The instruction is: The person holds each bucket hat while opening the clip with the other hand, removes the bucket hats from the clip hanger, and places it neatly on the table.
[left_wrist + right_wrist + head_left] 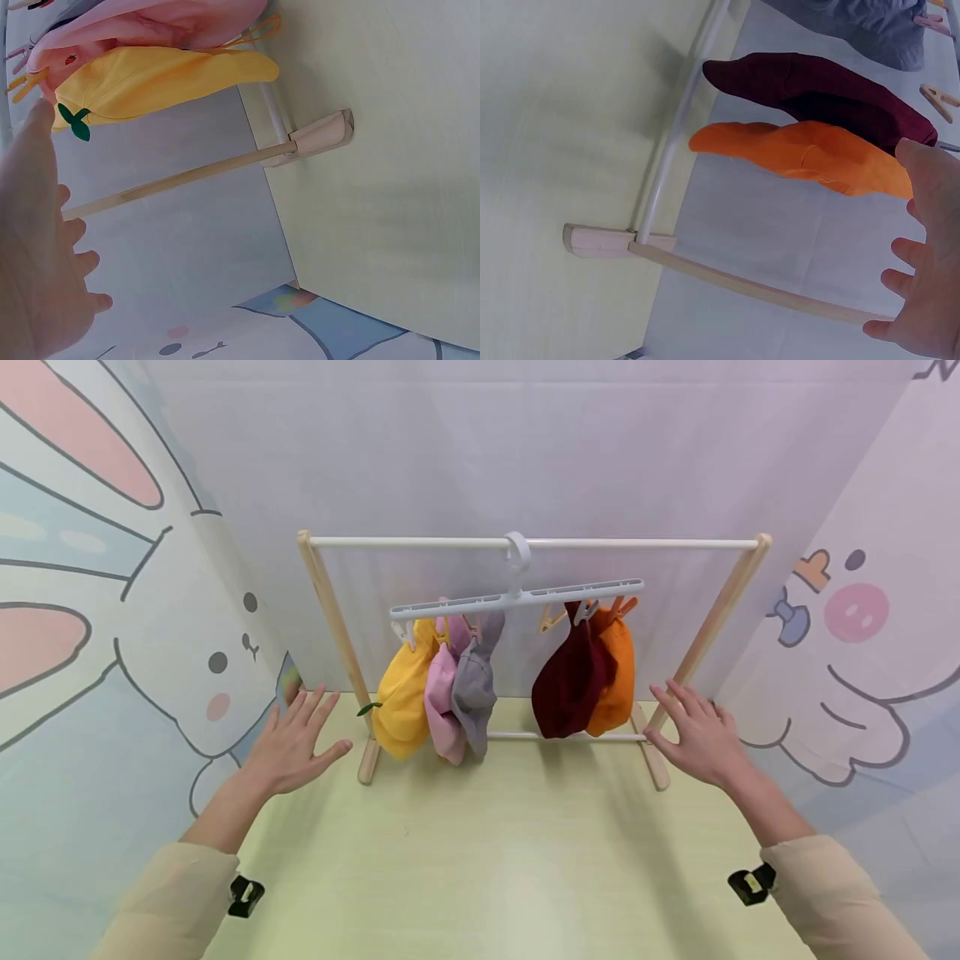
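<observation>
My left hand [294, 749], fingers spread, is beside the left post of a small drying rack and holds nothing. The right hand [699, 737] is spread near the right post, also holding nothing. A light grey clip hanger [465, 604] hangs by its hook from the white top rod [420, 542], its right end tilted higher. From its left half hang a yellow cloth hat [405, 706] with a green leaf, a pink hat [442, 706] and a grey hat [472, 689]. From the right half hang a dark red hat [562, 689] and an orange hat [618, 677].
A beige clothespin [939, 103] hangs with no cloth in it. Wooden feet [369, 762] support the rack on a pale yellow table [480, 852]. Behind it is a plain light curtain [480, 452]; cartoon-printed cloths, one with a rabbit [187, 635], flank both sides.
</observation>
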Motion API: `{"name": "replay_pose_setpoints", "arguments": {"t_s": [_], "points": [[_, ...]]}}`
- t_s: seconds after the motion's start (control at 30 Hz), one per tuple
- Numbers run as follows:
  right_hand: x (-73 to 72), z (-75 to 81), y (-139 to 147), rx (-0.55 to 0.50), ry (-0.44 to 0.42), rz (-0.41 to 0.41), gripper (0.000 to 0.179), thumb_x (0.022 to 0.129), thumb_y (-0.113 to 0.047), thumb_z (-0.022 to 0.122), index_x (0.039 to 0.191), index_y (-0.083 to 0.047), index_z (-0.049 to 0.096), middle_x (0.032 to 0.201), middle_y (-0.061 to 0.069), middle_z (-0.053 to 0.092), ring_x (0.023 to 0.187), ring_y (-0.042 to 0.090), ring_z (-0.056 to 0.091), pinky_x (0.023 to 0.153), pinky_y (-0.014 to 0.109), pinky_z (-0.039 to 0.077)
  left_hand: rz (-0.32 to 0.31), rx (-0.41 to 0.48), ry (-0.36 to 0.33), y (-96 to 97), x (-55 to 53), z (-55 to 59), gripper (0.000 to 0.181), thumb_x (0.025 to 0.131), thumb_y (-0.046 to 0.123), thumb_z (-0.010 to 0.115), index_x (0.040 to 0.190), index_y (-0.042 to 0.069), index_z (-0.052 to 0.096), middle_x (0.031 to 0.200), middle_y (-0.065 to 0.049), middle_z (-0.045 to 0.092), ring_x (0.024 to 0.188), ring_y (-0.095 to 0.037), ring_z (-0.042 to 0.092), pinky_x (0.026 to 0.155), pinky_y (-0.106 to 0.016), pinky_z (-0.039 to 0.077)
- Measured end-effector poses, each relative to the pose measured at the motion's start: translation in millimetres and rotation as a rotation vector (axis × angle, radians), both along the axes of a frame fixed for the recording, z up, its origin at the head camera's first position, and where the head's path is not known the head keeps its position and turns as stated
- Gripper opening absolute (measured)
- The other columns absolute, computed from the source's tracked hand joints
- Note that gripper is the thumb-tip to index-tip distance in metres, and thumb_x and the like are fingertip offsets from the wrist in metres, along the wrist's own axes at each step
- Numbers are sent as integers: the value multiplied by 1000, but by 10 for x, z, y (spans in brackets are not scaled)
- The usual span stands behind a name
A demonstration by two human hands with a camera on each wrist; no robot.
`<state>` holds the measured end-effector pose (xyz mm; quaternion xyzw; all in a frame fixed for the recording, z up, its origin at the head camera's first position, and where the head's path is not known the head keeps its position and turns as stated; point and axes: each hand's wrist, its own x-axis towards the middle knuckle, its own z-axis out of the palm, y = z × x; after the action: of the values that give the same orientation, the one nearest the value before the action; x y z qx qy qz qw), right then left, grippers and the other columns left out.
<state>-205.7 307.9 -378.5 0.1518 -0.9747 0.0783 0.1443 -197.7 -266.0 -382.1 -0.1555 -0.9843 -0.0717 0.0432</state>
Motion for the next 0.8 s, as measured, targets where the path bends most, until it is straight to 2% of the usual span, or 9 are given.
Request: {"name": "replay_pose_setpoints", "arguments": {"t_s": [0.43, 0.8], "points": [[-42, 2, -124, -80, 78, 16, 62, 85, -31, 63, 139, -11, 39, 138, 21, 40, 120, 45, 38, 84, 70, 32, -6, 87, 95, -8, -14, -23, 76, 90, 53, 45, 146, 8, 20, 150, -19, 19, 135, -41, 19, 103, -64, 15], [-99, 27, -262, -188, 199, 54, 55, 80, -23, 68, 128, -5, 50, 123, 22, 53, 104, 43, 51, 80, 58, 43, -26, 172, 204, 29, -53, -99, 72, 87, 46, 54, 142, 5, 31, 146, -20, 28, 129, -42, 29, 95, -61, 29]]}}
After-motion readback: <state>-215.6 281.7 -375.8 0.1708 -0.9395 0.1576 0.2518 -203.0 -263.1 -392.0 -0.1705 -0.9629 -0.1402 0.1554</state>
